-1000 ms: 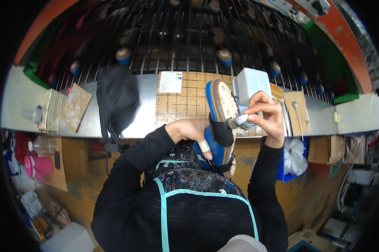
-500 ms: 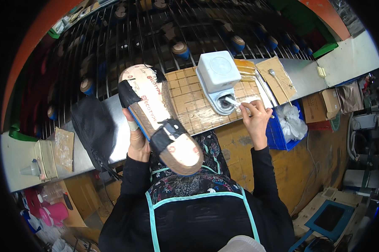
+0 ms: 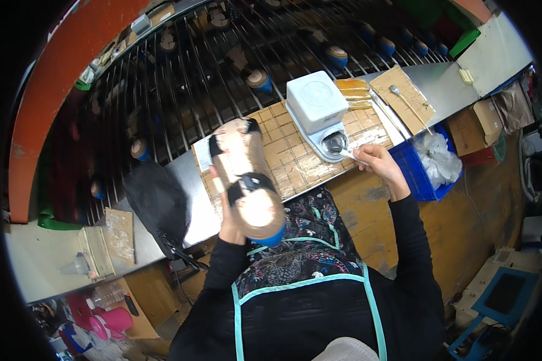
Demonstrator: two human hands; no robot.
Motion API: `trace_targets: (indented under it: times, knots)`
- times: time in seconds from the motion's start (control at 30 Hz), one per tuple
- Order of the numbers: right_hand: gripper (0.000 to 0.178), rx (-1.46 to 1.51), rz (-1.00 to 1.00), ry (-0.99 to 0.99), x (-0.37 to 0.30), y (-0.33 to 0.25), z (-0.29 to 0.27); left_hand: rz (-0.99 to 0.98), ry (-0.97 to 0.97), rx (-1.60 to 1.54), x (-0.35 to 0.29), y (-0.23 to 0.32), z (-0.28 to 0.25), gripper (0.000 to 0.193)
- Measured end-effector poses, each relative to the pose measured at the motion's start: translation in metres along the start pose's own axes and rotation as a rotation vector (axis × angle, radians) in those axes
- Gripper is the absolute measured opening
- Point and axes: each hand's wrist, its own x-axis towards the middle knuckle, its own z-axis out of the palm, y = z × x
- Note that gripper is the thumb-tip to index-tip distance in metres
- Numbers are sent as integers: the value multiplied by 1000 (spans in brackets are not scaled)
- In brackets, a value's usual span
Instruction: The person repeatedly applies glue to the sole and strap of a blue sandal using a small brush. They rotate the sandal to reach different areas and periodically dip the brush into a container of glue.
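My left hand [image 3: 227,219] grips the left side of a sandal [image 3: 258,209] with black straps, a pale footbed and blue at its toe end. Its toe points toward me. The sandal is tilted and a little blurred, and most of the fingers are hidden behind it. My right hand [image 3: 382,165] pinches a white-handled brush [image 3: 350,154]. The brush's tip reaches into the dark round cup [image 3: 334,142] at the front of a white dispenser [image 3: 316,103], where the end is hard to make out.
Cardboard [image 3: 304,171] lies under the dispenser on the metal bench. A small spoon-like stick [image 3: 406,99] rests on another cardboard piece. At left sits a black mesh bag [image 3: 156,198]; at right, a blue crate [image 3: 413,174] holds white plastic. Behind, a roller rack [image 3: 205,78] carries several sandals.
The sandal has turned more upright, its blue toe end now showing. My right hand has tilted lower beside the cup, with the brush still in it. The whole view has shifted slightly.
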Motion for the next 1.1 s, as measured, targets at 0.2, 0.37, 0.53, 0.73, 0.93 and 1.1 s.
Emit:
trace_targets:
  times: [0.2, 0.37, 0.53, 0.73, 0.93, 1.1]
  knots:
    - [14, -409, -879, 439, -36, -62, 63, 103, 1, 441, 0, -11, 30, 88]
    - [22, -212, -1018, 431, -67, -92, 115, 188, -88, 520, -2, -2, 31, 79]
    - [19, -126, -980, 400, -63, -95, 137, 300, -66, 696, -18, 5, 27, 80]
    - [17, -199, -1001, 390, -51, -111, 141, 357, 11, 803, -28, 10, 29, 91]
    - [17, -282, -1118, 419, -36, -130, 142, 381, 2, 795, -27, 15, 23, 90]
    - [17, -187, -1148, 380, -30, -136, 141, 379, -23, 795, -26, 20, 22, 88]
